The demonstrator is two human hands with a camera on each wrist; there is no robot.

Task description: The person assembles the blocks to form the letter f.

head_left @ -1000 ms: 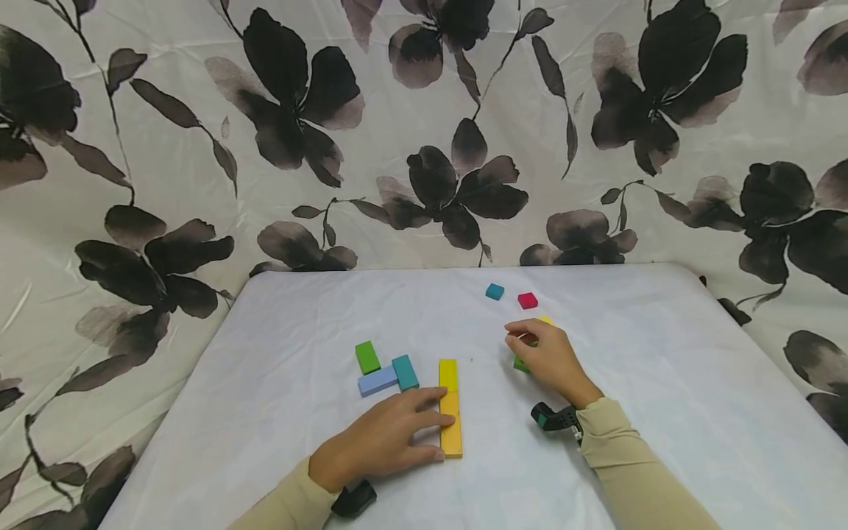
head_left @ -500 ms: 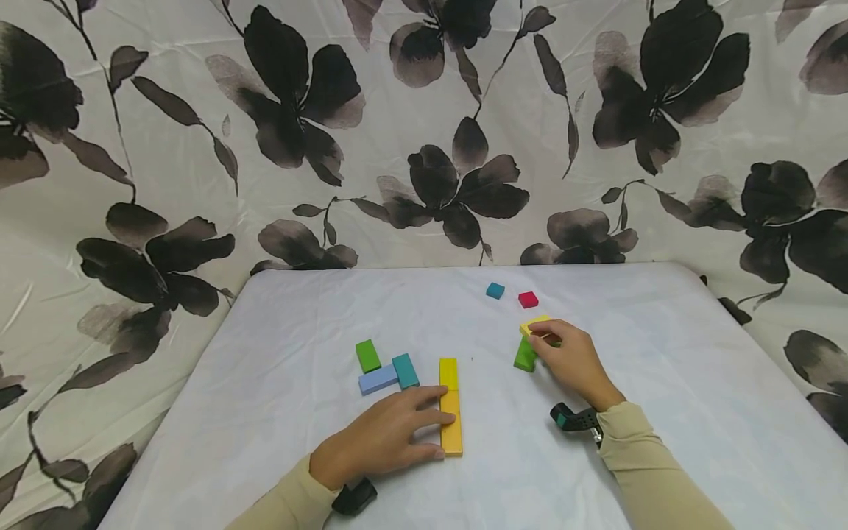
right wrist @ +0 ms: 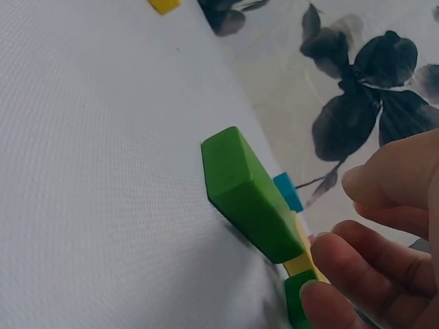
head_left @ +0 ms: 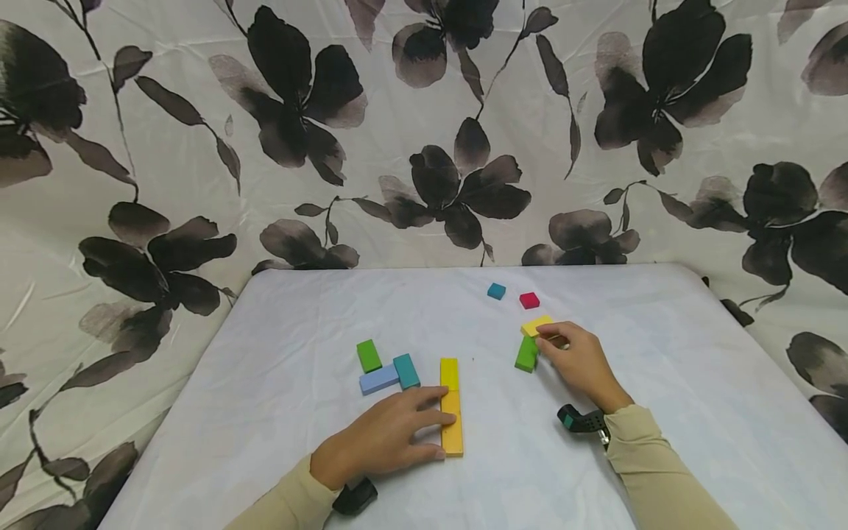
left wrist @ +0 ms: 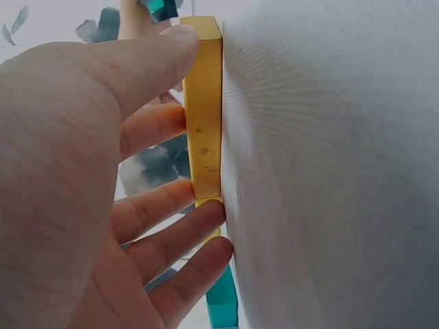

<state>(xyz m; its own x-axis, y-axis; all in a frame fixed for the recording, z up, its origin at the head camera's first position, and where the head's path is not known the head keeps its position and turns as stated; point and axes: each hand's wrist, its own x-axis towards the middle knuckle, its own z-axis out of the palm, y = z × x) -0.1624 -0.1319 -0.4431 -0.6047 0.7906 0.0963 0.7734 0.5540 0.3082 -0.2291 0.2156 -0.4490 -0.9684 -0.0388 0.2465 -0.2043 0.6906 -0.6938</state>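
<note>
Yellow row [head_left: 451, 401] of blocks lies end to end, near centre on a white table [head_left: 278, 324]. Left hand [head_left: 384, 434] touches it from the left, fingers spread and relaxed, thumb at its near end. Farther right, a green block [head_left: 526, 355] touches a yellow block [head_left: 533, 326]; a second green block [right wrist: 296, 299] shows only in the right wrist view. Right hand [head_left: 583, 361] is just beside them, fingers loosely bent, apparently released. Red [head_left: 529, 300] and blue cubes [head_left: 497, 291] lie beyond.

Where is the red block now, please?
In the head view, the red block lies right of centre, toward the far edge of the table, beyond the right hand and right of the small blue block.
</note>
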